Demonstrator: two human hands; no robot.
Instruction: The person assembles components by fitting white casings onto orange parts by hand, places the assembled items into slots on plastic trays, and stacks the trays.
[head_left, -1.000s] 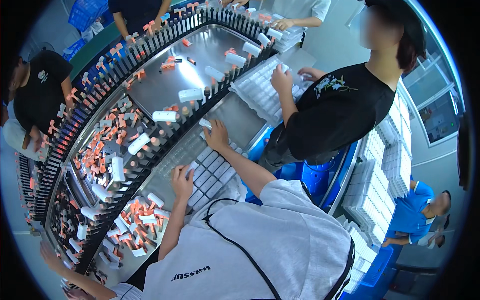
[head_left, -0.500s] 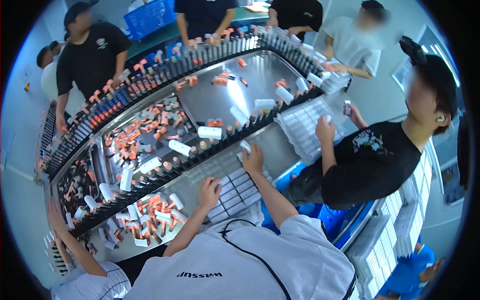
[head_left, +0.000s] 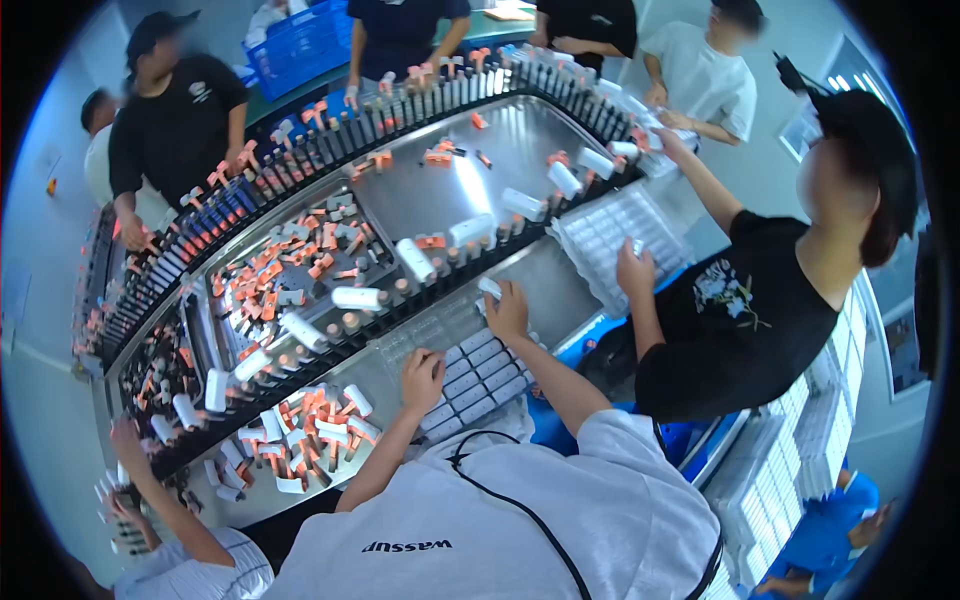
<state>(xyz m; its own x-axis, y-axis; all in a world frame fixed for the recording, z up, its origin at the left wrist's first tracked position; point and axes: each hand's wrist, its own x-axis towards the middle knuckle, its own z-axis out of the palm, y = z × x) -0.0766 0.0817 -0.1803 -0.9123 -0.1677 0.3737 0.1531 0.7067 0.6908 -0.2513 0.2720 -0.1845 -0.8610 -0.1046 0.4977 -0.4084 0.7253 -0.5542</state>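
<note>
In the head view, a small white piece (head_left: 489, 288) is held by the fingers of the right hand (head_left: 508, 312), beyond the rows of white rectangular pieces (head_left: 484, 372). At their left side, the left hand (head_left: 423, 382) is curled narrowly; whether something is held cannot be told. Farther left, orange-and-white T-shaped parts (head_left: 320, 432) are heaped.

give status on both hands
Left hand at packed white rows, grip unclear. Right hand holding small white piece. Loose orange-and-white pile left, apparently not blocking.
</note>
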